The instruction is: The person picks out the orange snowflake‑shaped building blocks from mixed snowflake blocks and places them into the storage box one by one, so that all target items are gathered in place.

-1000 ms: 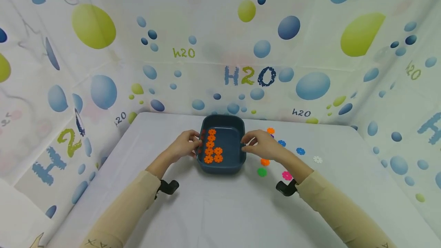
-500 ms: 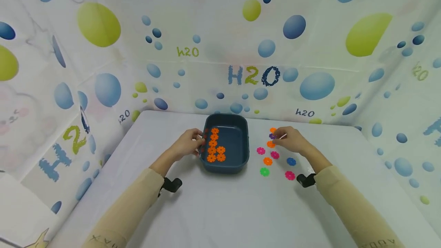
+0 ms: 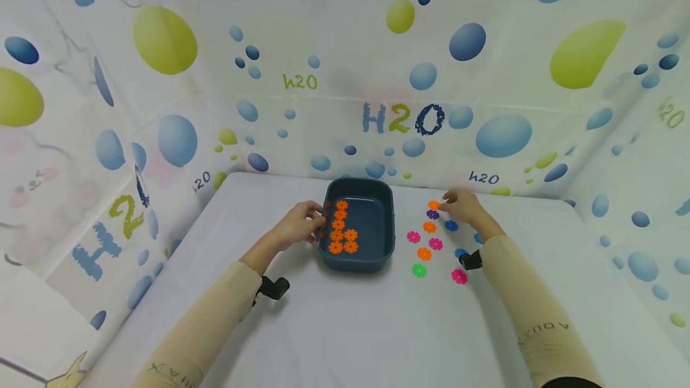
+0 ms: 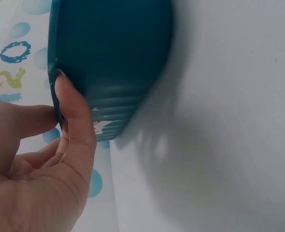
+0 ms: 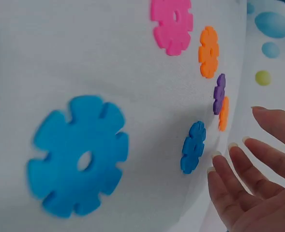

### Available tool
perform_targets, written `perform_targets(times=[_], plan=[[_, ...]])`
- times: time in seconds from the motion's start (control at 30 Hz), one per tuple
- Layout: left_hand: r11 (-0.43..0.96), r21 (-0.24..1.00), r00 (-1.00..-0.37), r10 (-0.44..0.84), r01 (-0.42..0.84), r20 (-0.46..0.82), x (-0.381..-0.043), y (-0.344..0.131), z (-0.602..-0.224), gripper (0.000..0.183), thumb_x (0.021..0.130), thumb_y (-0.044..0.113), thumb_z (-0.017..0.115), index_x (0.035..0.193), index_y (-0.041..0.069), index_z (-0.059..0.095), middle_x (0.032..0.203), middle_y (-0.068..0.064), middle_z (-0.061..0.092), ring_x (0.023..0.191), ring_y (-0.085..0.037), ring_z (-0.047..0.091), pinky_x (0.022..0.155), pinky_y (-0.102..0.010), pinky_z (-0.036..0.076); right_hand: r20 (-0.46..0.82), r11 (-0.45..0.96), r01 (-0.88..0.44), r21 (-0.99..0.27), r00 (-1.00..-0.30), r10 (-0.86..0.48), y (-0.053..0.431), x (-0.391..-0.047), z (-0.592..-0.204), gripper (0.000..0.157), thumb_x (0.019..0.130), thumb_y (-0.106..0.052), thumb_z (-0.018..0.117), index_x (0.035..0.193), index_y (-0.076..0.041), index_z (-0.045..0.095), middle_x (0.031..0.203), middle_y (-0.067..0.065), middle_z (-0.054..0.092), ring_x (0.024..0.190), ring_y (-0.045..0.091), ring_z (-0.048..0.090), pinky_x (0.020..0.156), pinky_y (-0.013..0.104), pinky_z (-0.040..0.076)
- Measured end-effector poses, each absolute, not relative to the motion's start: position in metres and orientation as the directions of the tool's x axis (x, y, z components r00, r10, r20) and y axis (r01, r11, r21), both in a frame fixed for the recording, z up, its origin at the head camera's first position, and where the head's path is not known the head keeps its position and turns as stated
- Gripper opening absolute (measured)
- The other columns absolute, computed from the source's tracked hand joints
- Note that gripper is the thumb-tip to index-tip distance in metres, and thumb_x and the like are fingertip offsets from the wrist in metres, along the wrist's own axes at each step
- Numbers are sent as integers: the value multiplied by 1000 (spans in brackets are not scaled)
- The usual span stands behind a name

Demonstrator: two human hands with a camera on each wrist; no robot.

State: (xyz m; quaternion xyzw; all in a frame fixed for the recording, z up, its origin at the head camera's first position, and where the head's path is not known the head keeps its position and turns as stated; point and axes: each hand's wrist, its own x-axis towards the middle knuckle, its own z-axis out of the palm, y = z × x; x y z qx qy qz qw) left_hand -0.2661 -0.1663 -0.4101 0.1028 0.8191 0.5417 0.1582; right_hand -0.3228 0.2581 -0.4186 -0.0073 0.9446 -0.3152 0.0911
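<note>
My left hand (image 3: 298,224) pinches the left rim of a dark blue plastic tub (image 3: 373,226); in the left wrist view its thumb and fingers close on the tub's edge (image 4: 54,53). Several orange flower-shaped discs (image 3: 338,224) lie inside along the tub's left side. My right hand (image 3: 465,206) hovers at the back right with fingers loosely bent and nothing in them. Its fingertips are right by an orange disc (image 3: 433,205) and a purple disc (image 3: 433,215). In the right wrist view a blue disc (image 5: 193,147) lies just beyond the fingertips.
More flower discs lie on the white table to the tub's right: pink (image 3: 413,237), orange (image 3: 424,254), green (image 3: 419,270) and blue (image 3: 451,226). My right forearm partly covers some blue ones. A patterned cloth (image 3: 323,29) hangs behind the table.
My right hand has left the tub's right rim and moved right and back, over the loose discs. My left hand keeps its grip on the rim. The head view has shifted slightly.
</note>
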Motion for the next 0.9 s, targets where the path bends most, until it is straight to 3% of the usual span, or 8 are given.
perform_targets(times=[0.47,0.9], plan=[[397,918,-929,333,-19,-163,-265,-166,-410,36,107,9,52,137,-9,44,105,-24,58,69,-20,61,63,-34,61,-295,736,203,-646,-955,5,249,-340,-428,45,103,-25,60,137,2,51,140,26,49,123,42,47,112,58,40],[395,919,-932,332,-3,-146,-266,-166,-412,36,107,9,52,137,-9,45,105,-25,58,69,-20,61,63,-35,61,-269,706,225,-672,-962,51,248,-341,-432,38,102,-19,61,131,3,55,133,25,51,118,42,47,111,58,41]])
